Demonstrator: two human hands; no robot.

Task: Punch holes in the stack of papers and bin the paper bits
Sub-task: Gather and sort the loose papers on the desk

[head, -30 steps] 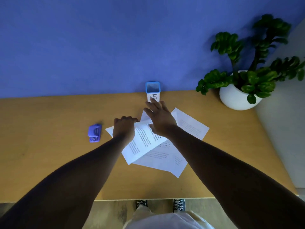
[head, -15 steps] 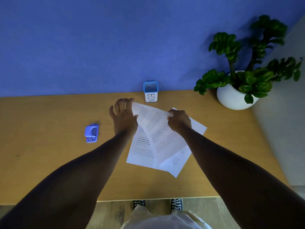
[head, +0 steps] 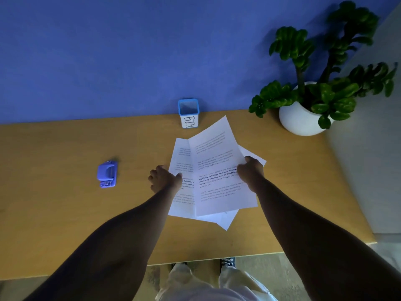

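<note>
Three printed white sheets lie overlapping and askew at the middle of the wooden table (head: 65, 213). My right hand (head: 250, 170) pinches the right edge of the top sheet (head: 217, 170). My left hand (head: 165, 179) grips the left edge of the sheet underneath (head: 181, 157). A third sheet (head: 225, 220) pokes out below them. A small purple hole punch (head: 107, 174) sits apart on the table, left of my left hand. The blue-rimmed white cup marked BIN (head: 188, 112) stands at the table's far edge, just beyond the papers.
A leafy plant in a round white pot (head: 297, 118) stands at the back right corner. A blue wall rises behind the table. The table's near edge runs just above my shoes, and its right edge slants beside a pale floor.
The top sheet has swung from lying across the pile to nearly lined up with it, carried by my right hand. My left hand has dropped from the upper left corner to the left edge.
</note>
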